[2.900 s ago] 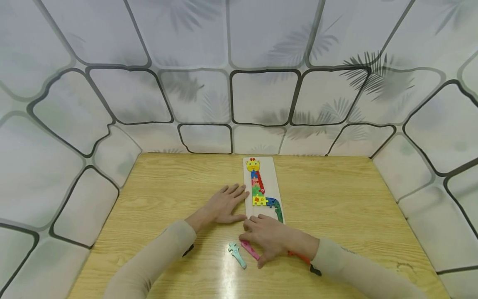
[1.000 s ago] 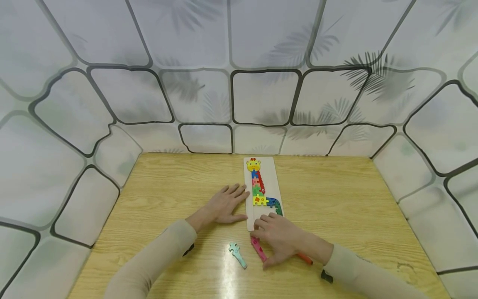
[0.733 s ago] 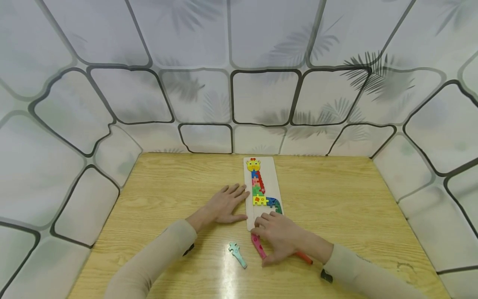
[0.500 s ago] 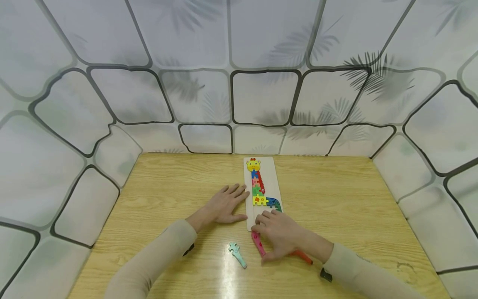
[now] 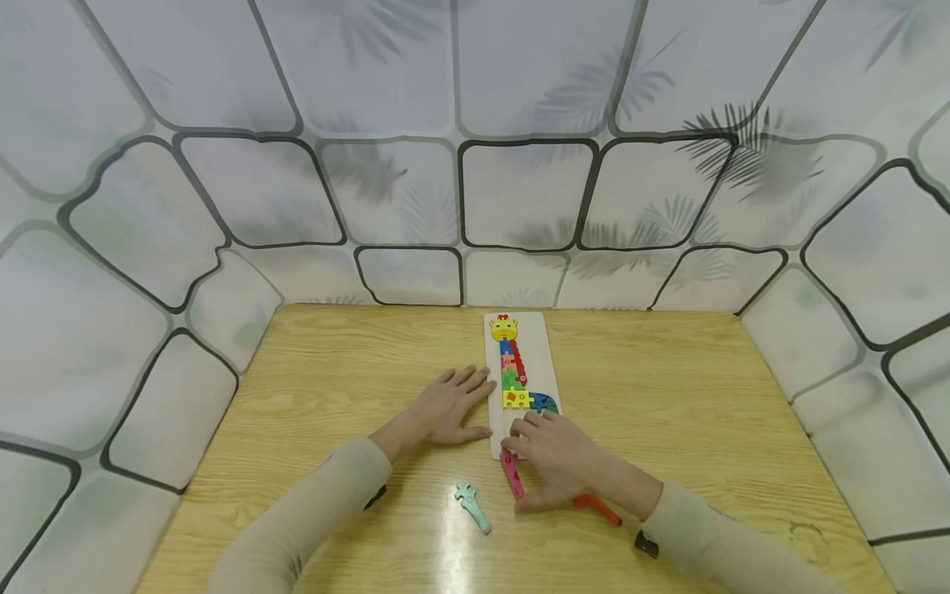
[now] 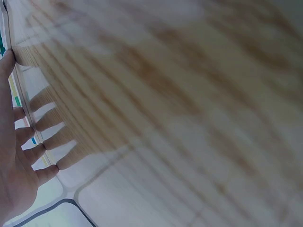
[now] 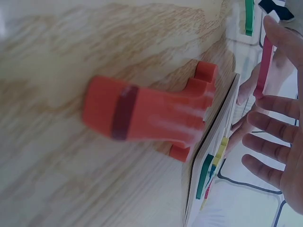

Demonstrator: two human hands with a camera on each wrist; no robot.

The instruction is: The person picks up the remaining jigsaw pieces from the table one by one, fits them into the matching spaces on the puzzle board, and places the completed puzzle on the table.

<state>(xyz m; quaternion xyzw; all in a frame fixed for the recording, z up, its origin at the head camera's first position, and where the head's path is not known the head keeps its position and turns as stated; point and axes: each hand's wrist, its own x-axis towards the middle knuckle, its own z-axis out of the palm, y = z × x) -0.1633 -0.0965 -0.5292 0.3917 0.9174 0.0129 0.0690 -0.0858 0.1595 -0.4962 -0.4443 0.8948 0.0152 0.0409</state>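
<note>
A giraffe jigsaw board (image 5: 536, 346) lies at the table's middle, with a yellow head piece (image 5: 503, 328) and several coloured neck and body pieces in place. My left hand (image 5: 449, 408) lies flat, fingers spread, with fingertips and thumb along the board's left edge. My right hand (image 5: 552, 454) pinches a pink puzzle piece (image 5: 510, 472) lengthwise between thumb and index finger; its far end overlaps the board's near edge. In the right wrist view the pink puzzle piece (image 7: 265, 66) spans from thumb to index finger. The right hand hides part of the green tail piece.
A mint-green puzzle piece (image 5: 472, 506) lies on the wooden table (image 5: 356, 355), nearer than the board. Below my right wrist lies a red-orange puzzle piece (image 5: 598, 509), seen large in the right wrist view. Patterned fabric walls (image 5: 401, 190) stand behind and at both sides.
My right hand has moved right, then forward, taking the pink puzzle piece from the table to the board's near edge. More of the red-orange piece shows. My left hand stays still.
</note>
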